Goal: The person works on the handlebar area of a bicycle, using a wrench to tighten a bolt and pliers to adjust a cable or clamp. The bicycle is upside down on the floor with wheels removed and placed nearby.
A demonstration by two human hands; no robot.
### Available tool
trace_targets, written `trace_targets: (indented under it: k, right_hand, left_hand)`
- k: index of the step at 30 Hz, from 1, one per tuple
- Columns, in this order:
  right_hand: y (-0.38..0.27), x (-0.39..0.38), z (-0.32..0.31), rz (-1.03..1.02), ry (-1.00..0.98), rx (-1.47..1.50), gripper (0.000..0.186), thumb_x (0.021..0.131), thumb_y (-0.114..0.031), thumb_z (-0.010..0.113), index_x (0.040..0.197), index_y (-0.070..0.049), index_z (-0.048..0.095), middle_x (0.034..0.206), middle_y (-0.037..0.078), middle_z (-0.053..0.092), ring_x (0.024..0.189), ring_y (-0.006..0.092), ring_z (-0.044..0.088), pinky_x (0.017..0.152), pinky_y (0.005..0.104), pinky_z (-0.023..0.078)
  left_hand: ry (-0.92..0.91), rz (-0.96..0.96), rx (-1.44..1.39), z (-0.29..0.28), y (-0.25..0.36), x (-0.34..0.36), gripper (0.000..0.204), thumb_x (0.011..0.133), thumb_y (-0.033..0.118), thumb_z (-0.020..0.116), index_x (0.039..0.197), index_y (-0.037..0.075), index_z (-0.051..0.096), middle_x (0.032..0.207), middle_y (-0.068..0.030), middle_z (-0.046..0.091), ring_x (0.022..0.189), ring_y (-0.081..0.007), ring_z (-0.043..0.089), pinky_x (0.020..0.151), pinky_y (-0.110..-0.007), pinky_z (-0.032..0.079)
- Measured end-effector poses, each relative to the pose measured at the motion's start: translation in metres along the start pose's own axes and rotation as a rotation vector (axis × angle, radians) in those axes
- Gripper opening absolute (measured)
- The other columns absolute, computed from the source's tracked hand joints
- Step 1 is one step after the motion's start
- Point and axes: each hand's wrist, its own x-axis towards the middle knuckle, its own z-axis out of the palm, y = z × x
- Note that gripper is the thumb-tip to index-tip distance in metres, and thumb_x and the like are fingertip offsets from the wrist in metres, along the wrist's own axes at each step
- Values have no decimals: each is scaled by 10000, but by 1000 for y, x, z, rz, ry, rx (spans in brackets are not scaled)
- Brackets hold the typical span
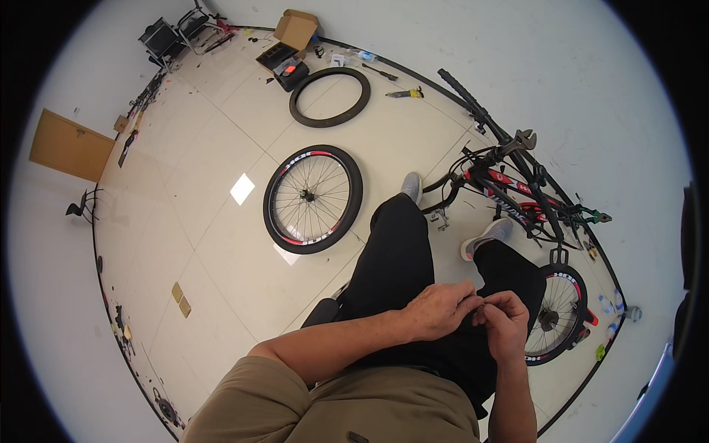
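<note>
Over my black-trousered lap, my left hand and my right hand meet with fingertips pinched together around something too small to make out. In front of me, to the right, a red and black bicycle frame with a black fork and cables leans near the wall. A bicycle wheel with a black tyre stands behind my right leg, partly hidden by it.
A loose wheel lies on the tiles left of my feet, with a bare tyre beyond. An open cardboard box, a yellow-black tool, bottles and chairs are along the walls. A wooden door is at left.
</note>
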Motion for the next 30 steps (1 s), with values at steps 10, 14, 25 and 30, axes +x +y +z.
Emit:
trace_targets:
  k: [10,14,25,30]
  right_hand:
    - [2,0,-2,-1,-28,12,55,891,35,605,945,41,613,791,111,654,679,174,639,662,308,548]
    - [-1,0,-2,14,18,-2,55,891,36,604,945,43,611,788,110,652,680,174,636,666,310,547]
    - [-1,0,-2,8,0,14,57,890,22,610,943,43,611,780,116,647,673,177,628,659,312,539]
    - [-3,1,1,0,-12,60,52,893,24,604,940,44,611,779,117,647,675,180,629,663,311,543]
  left_hand:
    - [31,46,-12,0,0,0,164,955,136,659,1060,22,606,855,-157,684,754,-337,680,652,-392,531]
    - [18,-36,-74,-7,18,0,141,955,124,656,1041,18,620,850,-150,679,757,-318,680,654,-378,531]
    - [5,-19,-82,-6,13,0,167,940,110,675,1072,17,633,901,-138,688,746,-287,676,661,-357,536]
    - [128,155,-167,-2,8,-2,164,944,124,674,1058,11,643,908,-146,689,739,-297,679,661,-355,535]
